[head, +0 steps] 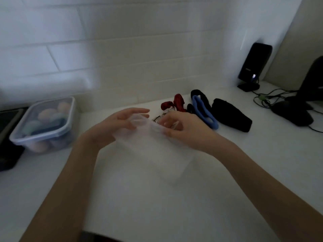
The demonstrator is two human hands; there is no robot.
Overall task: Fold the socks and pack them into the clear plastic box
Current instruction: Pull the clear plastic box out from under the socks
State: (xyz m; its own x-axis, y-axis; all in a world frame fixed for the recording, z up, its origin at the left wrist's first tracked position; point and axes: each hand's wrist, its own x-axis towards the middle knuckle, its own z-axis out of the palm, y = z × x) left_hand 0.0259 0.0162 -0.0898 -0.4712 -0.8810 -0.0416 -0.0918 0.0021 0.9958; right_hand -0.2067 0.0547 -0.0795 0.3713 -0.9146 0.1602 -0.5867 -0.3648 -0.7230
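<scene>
A white sock (157,151) lies on the white counter in the middle, hard to tell from the surface. My left hand (115,126) holds its upper left end, fingers spread. My right hand (183,126) pinches the sock's upper right end. Behind my right hand lie a red sock (174,103), a blue-and-black sock (204,110) and a black sock (230,116). The clear plastic box (66,126) stands at the left with several rolled socks in pink, green and blue inside.
A black speaker (253,65) on a stand is at the back right, with cables (265,98) and a dark monitor base (293,112) beside it. A dark object (8,137) lies left of the box. A tiled wall backs the counter.
</scene>
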